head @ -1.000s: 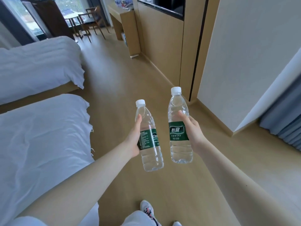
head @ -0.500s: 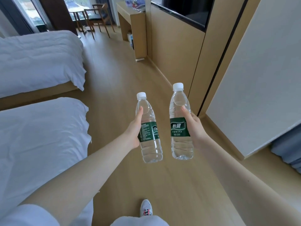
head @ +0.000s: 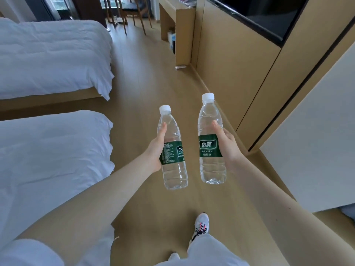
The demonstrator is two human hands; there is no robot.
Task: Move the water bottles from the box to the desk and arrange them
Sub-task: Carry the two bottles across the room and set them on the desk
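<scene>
The left grip [head: 156, 150] is wrapped round the left bottle [head: 173, 169], and the right grip [head: 228, 144] holds the right bottle [head: 210, 166]. Both bottles are in the air above the wooden floor [head: 153, 83], near upright with white caps up. The left one leans slightly left. Its green label reads "Ces" and "Purified"; the right label reads "怡寶".

Desk [head: 182, 35] partly beyond top edge

Person's walked fwd: desk [head: 185, 35] & TV [head: 259, 14] now nearer, shoe [head: 200, 226] stepped further ahead
</scene>
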